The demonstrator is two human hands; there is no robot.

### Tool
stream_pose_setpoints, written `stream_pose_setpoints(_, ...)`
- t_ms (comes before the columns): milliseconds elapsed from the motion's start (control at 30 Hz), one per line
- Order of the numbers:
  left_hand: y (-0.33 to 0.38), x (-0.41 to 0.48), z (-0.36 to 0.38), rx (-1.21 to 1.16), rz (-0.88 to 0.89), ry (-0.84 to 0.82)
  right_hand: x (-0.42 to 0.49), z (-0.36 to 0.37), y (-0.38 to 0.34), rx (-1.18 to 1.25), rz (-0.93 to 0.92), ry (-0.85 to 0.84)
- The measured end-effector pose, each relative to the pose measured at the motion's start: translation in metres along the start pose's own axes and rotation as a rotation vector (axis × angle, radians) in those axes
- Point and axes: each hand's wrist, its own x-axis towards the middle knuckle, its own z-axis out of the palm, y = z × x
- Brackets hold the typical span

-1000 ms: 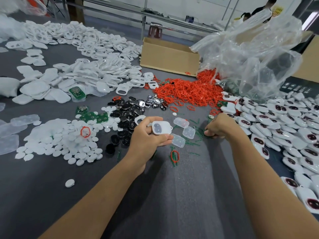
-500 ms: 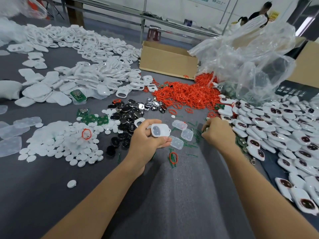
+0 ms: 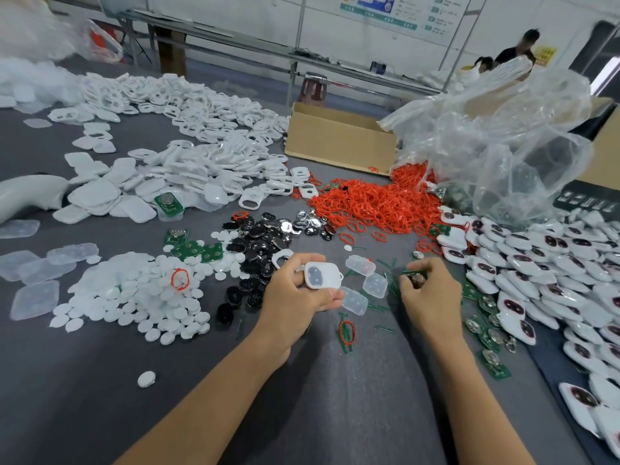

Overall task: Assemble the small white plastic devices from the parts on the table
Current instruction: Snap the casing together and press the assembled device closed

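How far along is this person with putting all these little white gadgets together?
Done, it seems: a big heap of white units with dark windows lies at the right. In hand: the left hand holds a white shell, and the right hand pinches a small green circuit board. Left: plenty, judging by the piles of loose casings, red rings and black parts.

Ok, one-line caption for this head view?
Left hand holds a white shell; right hand pinches a small green board amid piled parts.
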Motion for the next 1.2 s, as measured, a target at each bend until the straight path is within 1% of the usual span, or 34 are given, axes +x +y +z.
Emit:
stream_pose_setpoints(333, -0.001, 0.002, 0.001, 0.034, 0.006, 0.001, 0.001, -0.001, 0.002, 0.222, 0.003, -0.022)
stream_pose_setpoints(500, -0.001, 0.002, 0.001, 0.035, 0.011, 0.001, 0.005, 0.002, 0.008, 0.326, 0.026, -0.104)
stream_pose_setpoints(700, -0.001, 0.002, 0.002, 0.031, 0.017, 0.004, 0.001, 0.003, 0.006, 0.5, 0.032, -0.099)
stream_pose_setpoints(800, -0.002, 0.002, 0.001, 0.03, 0.02, 0.005, 0.003, 0.003, 0.007, 0.572, 0.083, -0.151)
stream_pose_setpoints(867, -0.002, 0.002, 0.001, 0.029, 0.021, 0.0, 0.004, 0.004, 0.006, 0.699, 0.124, -0.21)
stream_pose_setpoints(933, -0.003, 0.002, 0.0, 0.031, 0.022, -0.001, 0.003, 0.003, 0.002, 0.781, 0.121, -0.258)
stream_pose_setpoints(1100, -0.002, 0.003, 0.001, 0.03, 0.014, 0.003, -0.005, -0.004, -0.015, 0.794, 0.03, -0.361)
stream_pose_setpoints(1133, -0.002, 0.003, 0.001, 0.029, 0.013, 0.0, -0.006, -0.005, -0.017, 0.768, 0.001, -0.38)
stream_pose_setpoints(1200, -0.002, 0.003, 0.001, 0.032, 0.016, -0.003, -0.007, -0.007, -0.02, 0.623, -0.075, -0.396)
